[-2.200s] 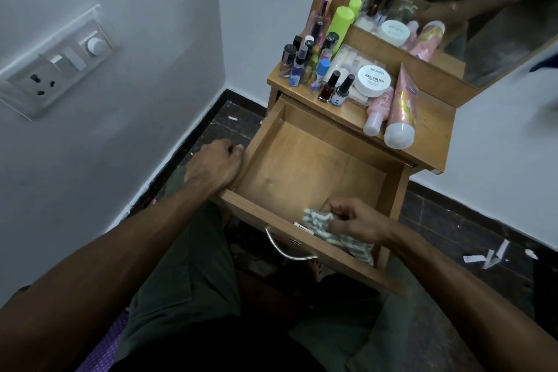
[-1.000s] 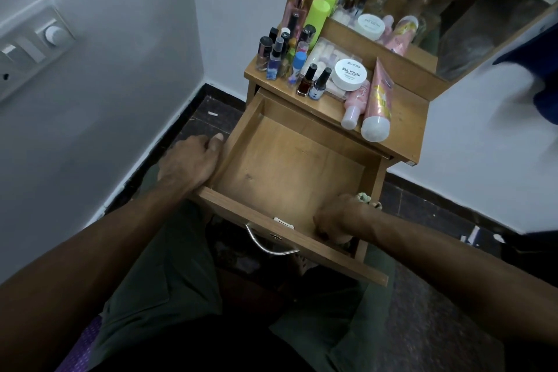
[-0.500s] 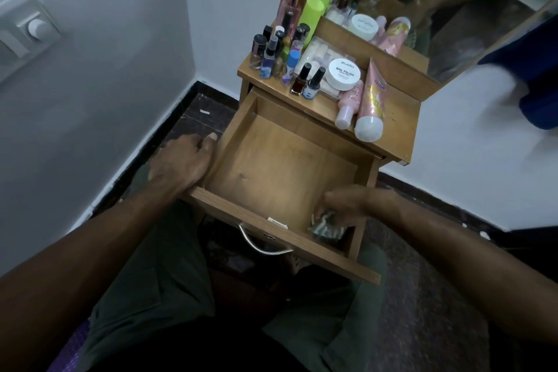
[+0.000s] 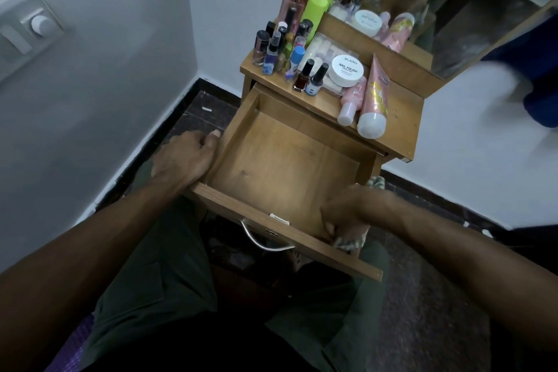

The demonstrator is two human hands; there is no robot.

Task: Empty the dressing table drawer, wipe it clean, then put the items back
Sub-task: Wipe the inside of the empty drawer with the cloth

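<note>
Readable text, as I find it from my remote station:

1. White round jar (image 4: 346, 69), lying on the counter (image 4: 401, 118) beside the nail polish bottles: lid printed "ZUDIO" at the top and "NAIL POLISH" beneath it in larger letters; a third, smaller line under that is too fine for me to read.

2. The same jar's reflection in the mirror (image 4: 471, 24): print reversed and blurred, not legible.

3. Pink tube (image 4: 373, 96), lying on the counter just right of the jar: yellow lettering along its body, which I cannot make out.
</note>
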